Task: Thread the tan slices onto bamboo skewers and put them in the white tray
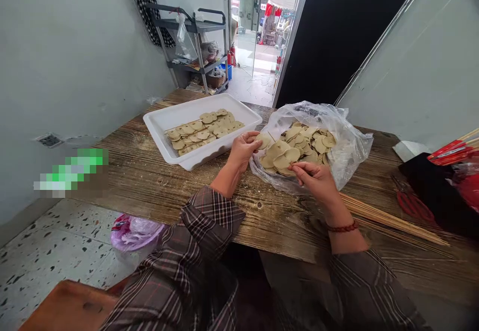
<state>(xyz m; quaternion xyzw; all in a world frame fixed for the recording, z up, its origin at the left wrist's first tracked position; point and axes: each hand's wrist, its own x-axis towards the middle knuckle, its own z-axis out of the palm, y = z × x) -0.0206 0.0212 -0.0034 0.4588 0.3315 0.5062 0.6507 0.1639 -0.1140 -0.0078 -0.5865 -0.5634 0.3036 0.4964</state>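
My left hand (244, 148) pinches a thin round tan slice (263, 140) at the near left edge of an open plastic bag (350, 146). My right hand (313, 177) is closed on the end of a thin skewer, which carries a few slices (281, 155) over the bag. Many loose slices (320, 141) lie heaped inside the bag. To the left, a white tray (160, 144) holds rows of slices threaded on skewers (202, 134).
A bundle of bare skewers (392, 216) lies right of my right forearm. Red-handled scissors (413, 205) and a black bag (430, 186) are farther right. A grey cart (196, 24) stands beyond the wooden table (142, 181); a purple-lined bin (136, 234) is below left.
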